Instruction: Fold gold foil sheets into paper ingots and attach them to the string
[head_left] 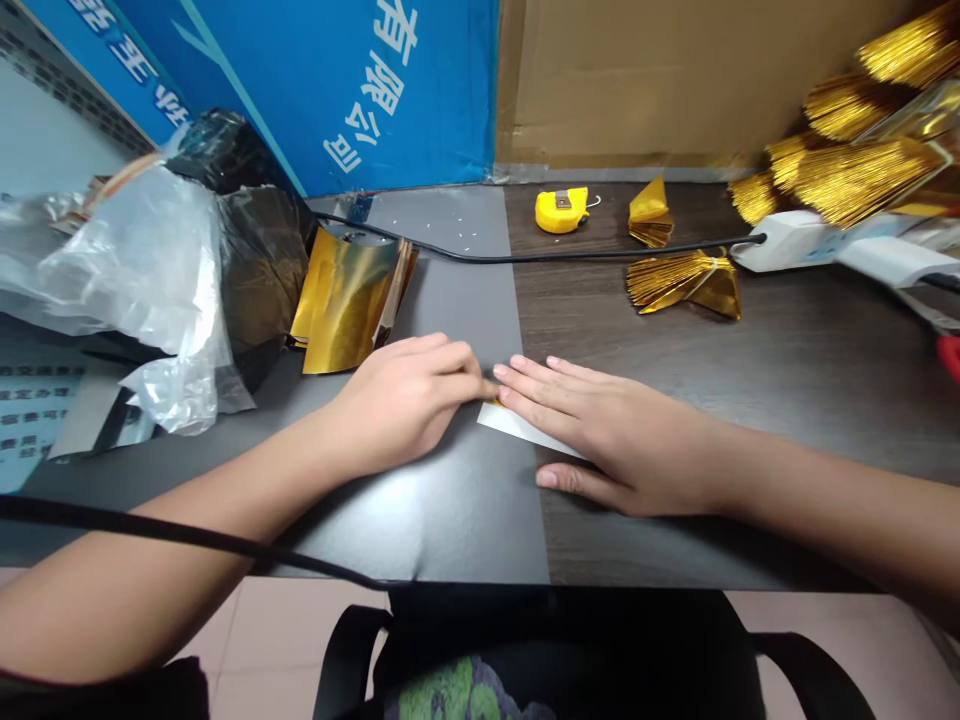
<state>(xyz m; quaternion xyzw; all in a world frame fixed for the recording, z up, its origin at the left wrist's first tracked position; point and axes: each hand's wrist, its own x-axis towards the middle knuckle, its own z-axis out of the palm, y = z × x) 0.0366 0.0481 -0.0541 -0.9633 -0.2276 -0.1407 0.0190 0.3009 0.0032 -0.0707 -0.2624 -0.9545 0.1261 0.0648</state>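
A folded sheet of gold foil paper (525, 430) lies on the desk, its white back up, with a sliver of gold at the left end. My right hand (615, 430) rests flat over it, fingers stretched and thumb apart, covering most of the sheet. At the paper's left tip is my left hand (420, 395), fingers curled in and one fingertip against the corner, close to the right fingertips. Just behind my left hand stands a stack of gold foil sheets (349, 300). How the paper is folded underneath is hidden.
A yellow tape measure (561, 210), a small folded gold piece (651, 215) and a tied gold fan bundle (686, 280) lie at the back. More gold bundles (862, 180) pile up right beside a white power strip (795, 240). A black cable (480, 260) crosses the desk. Plastic bags (142, 260) sit left.
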